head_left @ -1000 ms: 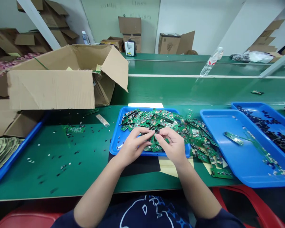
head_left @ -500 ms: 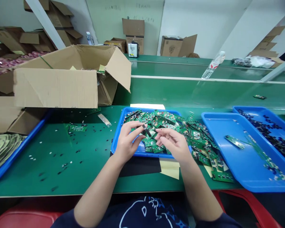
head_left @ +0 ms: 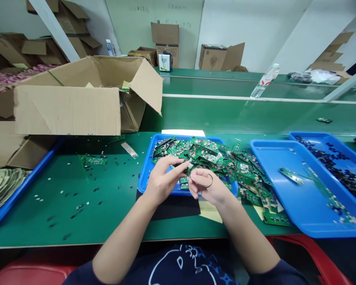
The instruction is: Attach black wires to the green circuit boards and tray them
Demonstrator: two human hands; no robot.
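Observation:
Over the front of a blue tray (head_left: pixel 142 186) piled with green circuit boards (head_left: pixel 207 152), my two hands come together, fingertips almost touching. My right hand (head_left: pixel 209 188) is closed in a pinch on a thin dark strip (head_left: pixel 211 181), which curls in a loop over the back of the fingers. My left hand (head_left: pixel 163 180) has its index finger reaching toward the right fingertips. Its thumb side is hidden, and a small dark bit shows at its tips; what it grips cannot be made out.
More boards (head_left: pixel 249 174) spill off the tray's right side. Farther right stand a blue tray (head_left: pixel 281 190) with a few boards and another (head_left: pixel 293 136) with black parts. A large open carton (head_left: pixel 68 111) stands at the left; small scraps (head_left: pixel 80 206) dot the green table (head_left: pixel 115 217).
The right hand has moved left and down to the left fingertips and closed. The dark flat strip seen in the left fingers no longer shows there; a curled dark strip shows at the right hand.

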